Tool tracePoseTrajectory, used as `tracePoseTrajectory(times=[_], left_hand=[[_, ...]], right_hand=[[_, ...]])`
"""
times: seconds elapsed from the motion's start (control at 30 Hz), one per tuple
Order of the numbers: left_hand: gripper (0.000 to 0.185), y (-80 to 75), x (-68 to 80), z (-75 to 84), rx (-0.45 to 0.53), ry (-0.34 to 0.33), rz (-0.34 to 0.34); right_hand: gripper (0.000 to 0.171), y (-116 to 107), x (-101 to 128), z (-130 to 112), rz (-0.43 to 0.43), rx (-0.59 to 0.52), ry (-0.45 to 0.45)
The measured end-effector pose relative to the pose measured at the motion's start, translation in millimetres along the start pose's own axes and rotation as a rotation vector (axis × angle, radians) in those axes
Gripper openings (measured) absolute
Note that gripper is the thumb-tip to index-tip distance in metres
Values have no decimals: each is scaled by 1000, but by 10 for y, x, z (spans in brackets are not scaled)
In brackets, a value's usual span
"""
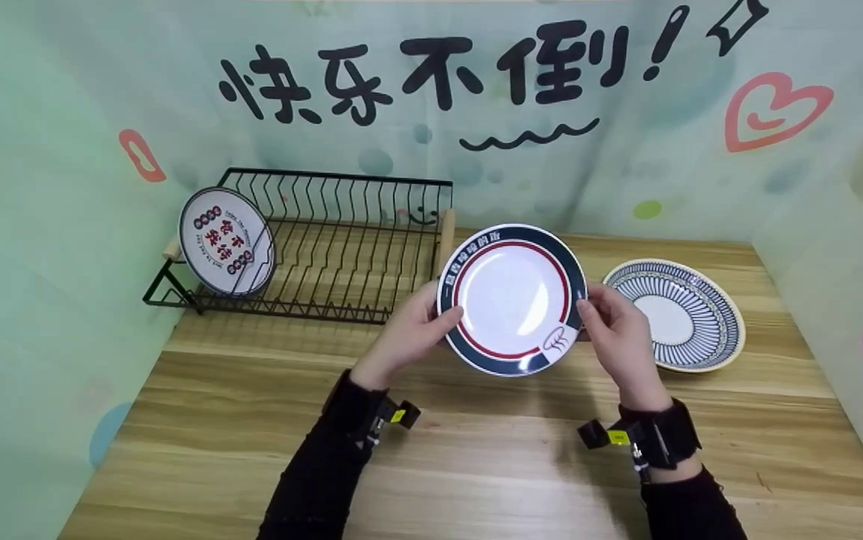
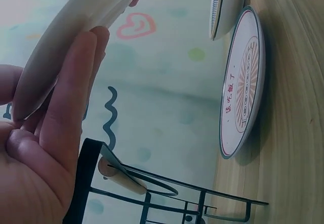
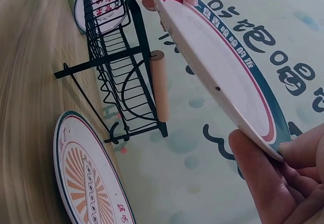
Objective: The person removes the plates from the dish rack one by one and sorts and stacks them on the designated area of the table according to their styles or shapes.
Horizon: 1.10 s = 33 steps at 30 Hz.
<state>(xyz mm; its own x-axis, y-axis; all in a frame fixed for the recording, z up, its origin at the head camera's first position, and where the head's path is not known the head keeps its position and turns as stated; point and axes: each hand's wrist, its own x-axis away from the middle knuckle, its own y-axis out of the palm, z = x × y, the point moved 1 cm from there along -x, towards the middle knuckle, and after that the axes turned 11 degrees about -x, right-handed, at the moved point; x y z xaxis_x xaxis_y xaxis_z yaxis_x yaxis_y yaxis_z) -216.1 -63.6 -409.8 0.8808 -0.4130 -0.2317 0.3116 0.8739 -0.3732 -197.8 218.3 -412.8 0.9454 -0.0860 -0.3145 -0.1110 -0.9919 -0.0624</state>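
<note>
Both hands hold up a white plate [image 1: 518,300] with a dark teal rim and a red ring, its face toward the head camera. My left hand [image 1: 413,326] grips its left edge, thumb on the front and fingers behind. At the right edge, my right hand [image 1: 619,330] pinches the rim between thumb and fingers. Behind the held plate, mostly hidden in the head view, a plate with an orange sunburst [image 3: 83,176] lies on the table. Just beyond the right hand sits a blue-striped dish [image 1: 702,330], partly covered by that hand.
A black wire dish rack [image 1: 341,177] with wooden handles stands at the back left. One white plate with red lettering [image 1: 225,240] leans upright in its left end. The wooden table [image 1: 251,382] meets printed cloth walls [image 1: 41,225] at the back and sides.
</note>
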Motion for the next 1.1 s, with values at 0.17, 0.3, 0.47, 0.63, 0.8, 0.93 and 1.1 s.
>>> tracePoseTrajectory(times=[0.17,0.3,0.47,0.63,0.8,0.93,1.1], left_hand=[[39,1,6,25,3,1,9],[40,13,18,39,47,-41,16],[37,21,37,88,-42,-27,52],[36,16,57,164,-234,9,95],[37,-17,72,204,-308,32,136],[36,-66,89,223,-341,41,175],[36,-130,104,224,-352,70,219]], right_hand=[[21,-23,-9,-5,19,0,18],[22,-48,-12,-15,36,-14,17],[23,-78,-24,-23,44,-64,23],[22,-124,-46,-29,74,5,-20],[22,-183,-61,-35,94,51,-14],[23,-222,-68,-33,106,30,16],[28,-248,-85,-18,113,14,70]])
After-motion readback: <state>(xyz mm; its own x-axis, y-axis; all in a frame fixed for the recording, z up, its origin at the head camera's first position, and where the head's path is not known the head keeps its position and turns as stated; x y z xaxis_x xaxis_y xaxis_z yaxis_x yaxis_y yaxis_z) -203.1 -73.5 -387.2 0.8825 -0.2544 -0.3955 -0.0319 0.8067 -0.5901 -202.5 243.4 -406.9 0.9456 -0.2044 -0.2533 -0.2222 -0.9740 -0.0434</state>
